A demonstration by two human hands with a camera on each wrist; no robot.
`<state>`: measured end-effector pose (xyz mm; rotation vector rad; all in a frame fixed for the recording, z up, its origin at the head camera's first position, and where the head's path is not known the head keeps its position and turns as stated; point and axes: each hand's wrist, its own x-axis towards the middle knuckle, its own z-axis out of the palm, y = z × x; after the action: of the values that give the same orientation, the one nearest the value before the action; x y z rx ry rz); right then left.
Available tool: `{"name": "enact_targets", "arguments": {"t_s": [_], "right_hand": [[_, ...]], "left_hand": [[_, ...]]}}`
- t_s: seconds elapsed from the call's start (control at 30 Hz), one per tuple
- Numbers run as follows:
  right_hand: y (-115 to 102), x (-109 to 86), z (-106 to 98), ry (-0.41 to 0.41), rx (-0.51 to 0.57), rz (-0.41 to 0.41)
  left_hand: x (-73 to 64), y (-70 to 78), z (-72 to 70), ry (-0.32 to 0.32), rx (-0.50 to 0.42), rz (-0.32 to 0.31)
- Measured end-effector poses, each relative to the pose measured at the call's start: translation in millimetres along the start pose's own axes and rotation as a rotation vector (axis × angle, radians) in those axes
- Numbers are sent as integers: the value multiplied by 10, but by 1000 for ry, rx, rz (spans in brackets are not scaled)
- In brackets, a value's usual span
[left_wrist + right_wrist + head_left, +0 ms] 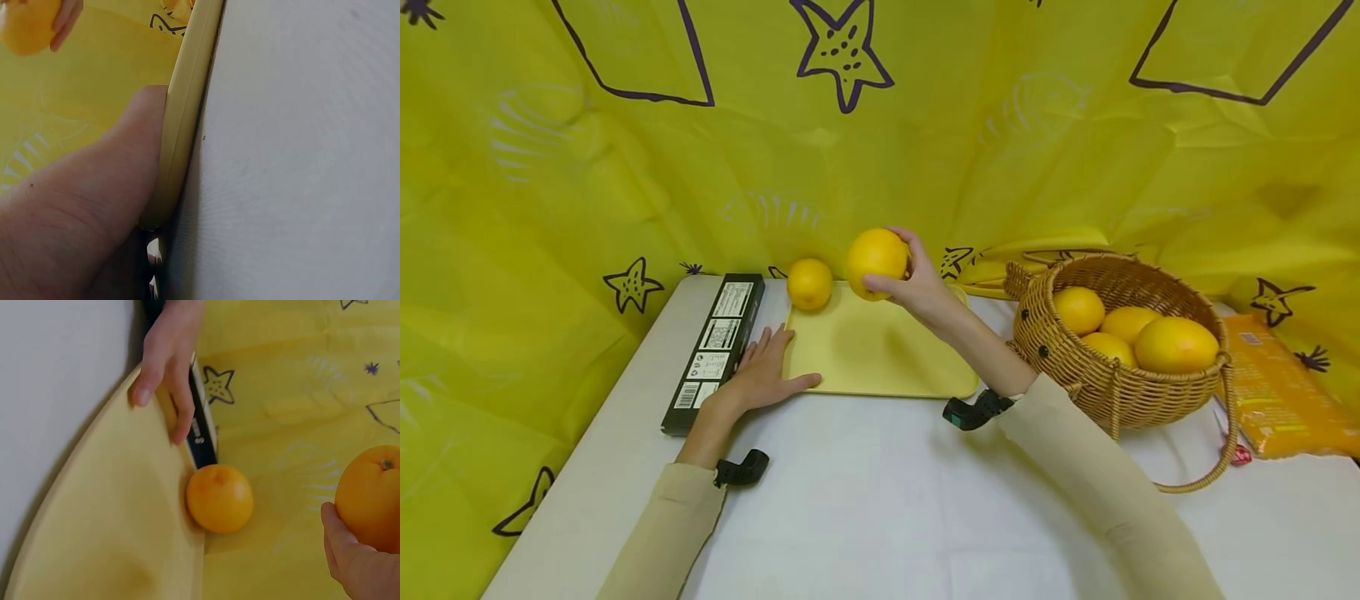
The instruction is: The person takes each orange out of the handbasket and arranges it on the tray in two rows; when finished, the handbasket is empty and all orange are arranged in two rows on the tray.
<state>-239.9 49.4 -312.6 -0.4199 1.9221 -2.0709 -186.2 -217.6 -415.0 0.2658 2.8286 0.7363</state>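
Observation:
In the head view my right hand (925, 287) grips an orange (877, 257), raised above a pale yellow tray (887, 358). The right wrist view shows the same orange (375, 494) with its small green stem end. A second orange (809, 284) sits at the tray's far left corner. My left hand (766, 371) rests at the tray's near left corner, fingers spread along the left side and thumb on the front edge. In the left wrist view that thumb (134, 134) touches the tray's rim (181, 119).
A long black box (715, 354) lies left of the tray, beside my left hand. On the right stands a wicker basket (1120, 408) holding several yellow-orange fruits, its handle lowered in front. An orange packet (1285, 400) lies beyond it. A yellow patterned cloth (925, 150) hangs behind.

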Motion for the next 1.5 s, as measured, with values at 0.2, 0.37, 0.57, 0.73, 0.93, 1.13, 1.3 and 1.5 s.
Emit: {"name": "enact_targets", "arguments": {"t_s": [0.2, 0.37, 0.57, 0.73, 0.93, 1.13, 1.3, 1.5], "right_hand": [[180, 297, -10, 0, -140, -35], [378, 522, -36, 3, -264, -25], [568, 692, -36, 5, -496, -23], [668, 760, -10, 5, -600, -40], [734, 804, -6, 17, -598, -19], [776, 826, -17, 35, -602, -2], [812, 847, -23, 53, -601, 2], [841, 879, 13, 53, -610, -30]], "left_hand": [[-10, -17, 2, 0, -2, -1], [-2, -30, 20, 5, -6, 4], [3, -28, 44, -12, 0, -11], [-1, -14, 55, -6, -6, -7], [-2, -9, 69, -6, -4, -2], [2, -11, 68, -3, -6, -3], [8, -19, 67, 2, -8, -4], [8, -24, 42, 3, -5, -10]]}}
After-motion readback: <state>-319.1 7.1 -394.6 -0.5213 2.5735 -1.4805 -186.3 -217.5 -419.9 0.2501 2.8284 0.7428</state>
